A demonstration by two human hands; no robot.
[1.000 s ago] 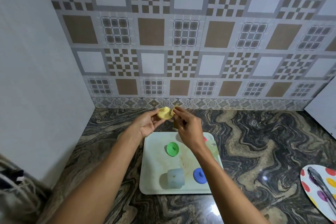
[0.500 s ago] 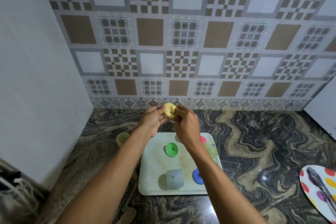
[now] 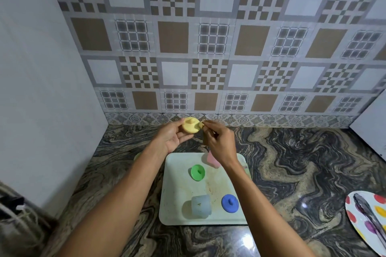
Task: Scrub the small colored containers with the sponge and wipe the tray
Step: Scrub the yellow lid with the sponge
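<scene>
My left hand [image 3: 174, 136] holds a small yellow lid [image 3: 190, 125] above the counter, behind the tray. My right hand [image 3: 217, 142] touches the lid's right edge with its fingertips and grips a brownish sponge [image 3: 205, 139], mostly hidden under the fingers. On the pale tray [image 3: 177, 190] lie a green lid [image 3: 197, 172], a blue lid [image 3: 229, 203], a pale blue cup [image 3: 200, 206] on its side and a pink cup [image 3: 212, 159] partly hidden by my right wrist.
The tray sits on a dark marbled counter [image 3: 292, 162] against a tiled wall. A white wall stands at the left. A dotted plate [image 3: 363, 221] with metal tongs lies at the right edge. A pale green piece [image 3: 136, 155] peeks out left of my left forearm.
The yellow lid has turned in my left hand, its knobbed face now up. Both hands have shifted slightly, and the pink cup shows more beside my right wrist.
</scene>
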